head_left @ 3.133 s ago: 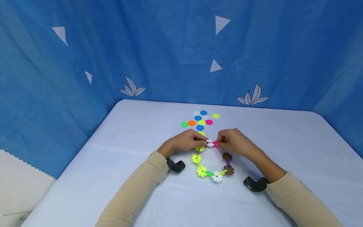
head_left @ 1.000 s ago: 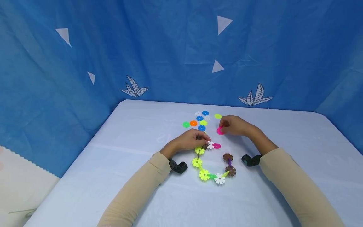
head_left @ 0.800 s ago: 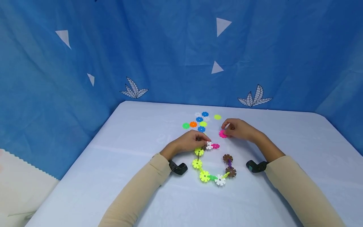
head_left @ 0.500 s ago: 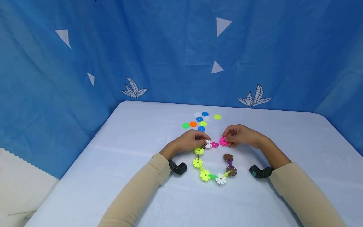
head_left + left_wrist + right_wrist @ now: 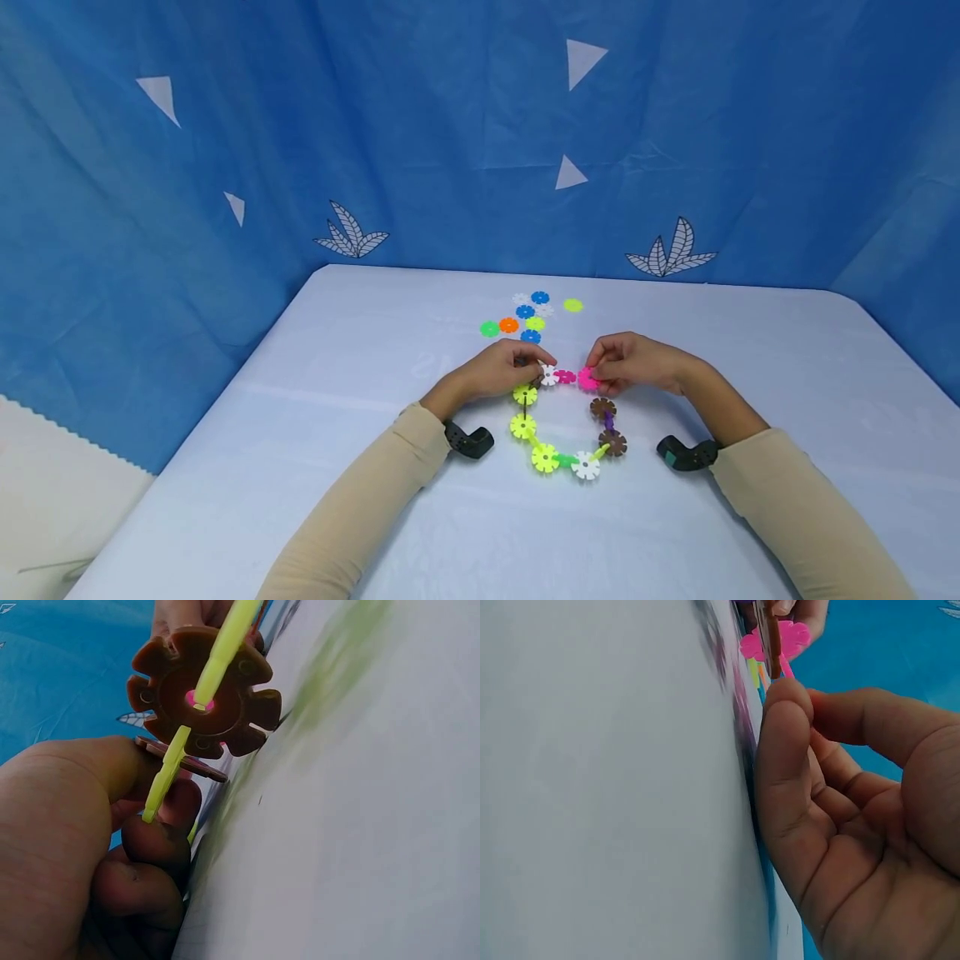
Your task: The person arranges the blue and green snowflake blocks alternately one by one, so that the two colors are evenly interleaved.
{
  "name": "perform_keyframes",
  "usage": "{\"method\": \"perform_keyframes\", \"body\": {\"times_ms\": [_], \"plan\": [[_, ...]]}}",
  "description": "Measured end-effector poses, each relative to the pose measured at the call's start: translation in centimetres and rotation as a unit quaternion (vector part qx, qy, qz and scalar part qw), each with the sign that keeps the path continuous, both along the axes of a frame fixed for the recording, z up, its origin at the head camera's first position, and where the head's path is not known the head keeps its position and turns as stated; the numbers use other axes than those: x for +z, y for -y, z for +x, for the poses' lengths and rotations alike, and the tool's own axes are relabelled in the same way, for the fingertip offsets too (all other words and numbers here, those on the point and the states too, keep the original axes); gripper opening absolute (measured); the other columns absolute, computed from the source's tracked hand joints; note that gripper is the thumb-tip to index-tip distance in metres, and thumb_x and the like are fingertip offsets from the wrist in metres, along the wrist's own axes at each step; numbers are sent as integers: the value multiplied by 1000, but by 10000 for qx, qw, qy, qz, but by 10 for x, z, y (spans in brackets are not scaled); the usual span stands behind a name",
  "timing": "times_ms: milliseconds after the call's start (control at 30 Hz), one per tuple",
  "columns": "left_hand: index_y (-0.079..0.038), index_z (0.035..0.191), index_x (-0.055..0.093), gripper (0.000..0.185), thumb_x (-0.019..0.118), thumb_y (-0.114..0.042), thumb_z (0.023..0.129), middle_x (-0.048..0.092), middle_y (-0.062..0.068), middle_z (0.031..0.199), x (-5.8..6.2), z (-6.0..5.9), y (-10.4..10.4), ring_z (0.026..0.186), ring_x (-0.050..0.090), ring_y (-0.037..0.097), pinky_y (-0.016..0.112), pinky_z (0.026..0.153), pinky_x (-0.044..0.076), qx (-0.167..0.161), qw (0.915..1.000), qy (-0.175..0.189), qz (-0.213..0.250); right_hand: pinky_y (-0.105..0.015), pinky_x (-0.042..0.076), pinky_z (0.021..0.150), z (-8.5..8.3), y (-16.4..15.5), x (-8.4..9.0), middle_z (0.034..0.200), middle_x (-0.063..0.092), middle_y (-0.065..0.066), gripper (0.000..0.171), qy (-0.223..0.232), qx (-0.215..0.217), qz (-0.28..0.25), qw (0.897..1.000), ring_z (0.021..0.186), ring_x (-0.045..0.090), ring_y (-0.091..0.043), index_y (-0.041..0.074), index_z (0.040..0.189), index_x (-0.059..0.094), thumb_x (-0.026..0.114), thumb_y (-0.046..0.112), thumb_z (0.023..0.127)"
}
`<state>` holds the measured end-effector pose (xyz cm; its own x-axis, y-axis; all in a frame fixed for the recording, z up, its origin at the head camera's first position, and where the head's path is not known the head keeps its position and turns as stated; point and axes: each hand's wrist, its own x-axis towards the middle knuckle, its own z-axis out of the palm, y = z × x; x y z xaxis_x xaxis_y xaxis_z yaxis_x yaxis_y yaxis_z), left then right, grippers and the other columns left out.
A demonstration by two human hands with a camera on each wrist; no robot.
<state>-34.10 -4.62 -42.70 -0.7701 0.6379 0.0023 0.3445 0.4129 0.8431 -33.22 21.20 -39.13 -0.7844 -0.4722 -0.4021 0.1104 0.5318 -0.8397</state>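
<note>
— Right hand (image 5: 637, 364): fingers pinched on a pink disc (image 5: 588, 380), pressed against the pink link (image 5: 566, 377) at the open end of the chain (image 5: 558, 429), mid-table.
— Left hand (image 5: 495, 372)?
— Fingers clamped on the white disc (image 5: 550, 375), bracing that end.
— Best handled how?
— Slot lined up with slot, pushed straight in, no twisting; chain kept flat, other end steadied.
— Surroundings?
— Pale blue table (image 5: 337, 467); about 8 loose discs (image 5: 525, 315) farther back; blue curtain (image 5: 420, 133) with white triangles and leaves behind.
</note>
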Motion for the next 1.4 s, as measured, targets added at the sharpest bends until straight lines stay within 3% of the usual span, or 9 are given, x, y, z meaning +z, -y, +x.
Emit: {"method": "perform_keyframes", "body": {"times_ms": [267, 600, 767, 1067, 1400], "plan": [[-27, 109, 65, 21, 53, -25, 92, 65, -8, 94, 2, 2, 0, 80, 57, 10, 24, 73, 48, -14, 10000, -9, -63, -34, 55, 76, 0, 1, -5, 86, 62, -12, 33, 144, -22, -223, 9996, 74, 65, -21, 1, 106, 54, 67, 20, 82], [-24, 108, 66, 21, 55, -23, 91, 65, -8, 96, 7, 2, 1, 82, 57, 9, 24, 73, 48, 42, 9999, 12, -107, -33, 55, 76, -1, 4, -2, 85, 62, -10, 26, 56, 21, -356, 9993, 73, 64, -18, 0, 104, 56, 65, 14, 84], [-23, 108, 67, 20, 56, -22, 90, 65, -9, 97, 6, 1, 0, 83, 56, 10, 23, 74, 49, 77, 9999, 79, -78, -33, 55, 74, 1, 6, -1, 84, 64, -9, 25, -93, 120, -257, 9996, 71, 64, -17, -1, 102, 58, 65, 14, 84], [-21, 108, 67, 21, 57, -20, 90, 65, -8, 100, 6, 1, -1, 84, 58, 9, 23, 74, 49, 85, 9996, 281, -8, -31, 55, 73, 5, 12, -2, 83, 65, -10, 24, -176, -216, -23, 9996, 72, 63, -19, -1, 101, 58, 65, 13, 84], [-19, 108, 68, 21, 57, -18, 90, 66, -6, 98, 3, 0, 0, 82, 58, 10, 23, 73, 50, 50, 9994, 343, 55, -31, 55, 73, 5, 18, -1, 83, 64, -10, 23, -122, -269, 6, 9996, 72, 63, -19, -1, 103, 56, 63, 13, 85]]}}
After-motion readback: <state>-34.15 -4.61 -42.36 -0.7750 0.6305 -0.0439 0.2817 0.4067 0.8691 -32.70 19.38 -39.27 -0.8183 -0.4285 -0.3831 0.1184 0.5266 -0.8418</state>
